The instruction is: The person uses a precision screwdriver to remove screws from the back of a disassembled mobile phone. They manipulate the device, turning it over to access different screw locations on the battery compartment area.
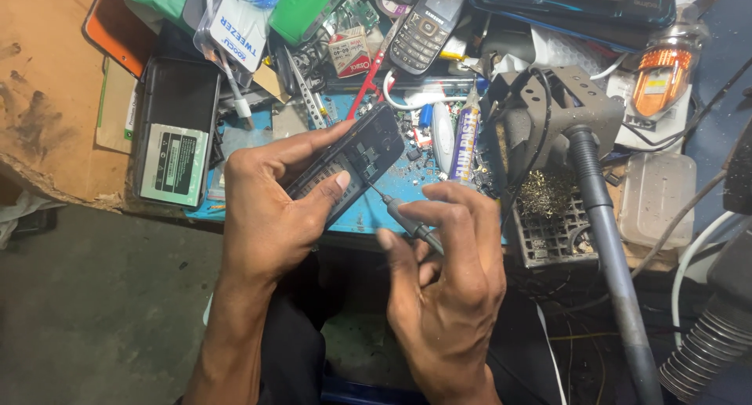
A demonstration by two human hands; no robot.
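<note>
Your left hand (270,209) is gripping the opened phone (348,160); your right hand (446,272) fingers are pinching the screwdriver (403,215)—keep it seated squarely.

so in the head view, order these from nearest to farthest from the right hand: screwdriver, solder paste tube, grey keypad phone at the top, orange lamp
1. screwdriver, held in the right hand itself.
2. solder paste tube, just above the hand, mid-bench.
3. grey keypad phone, at the top, above the tube.
4. orange lamp, upper right; close to the phone's distance, so those two are hard to rank.
</note>
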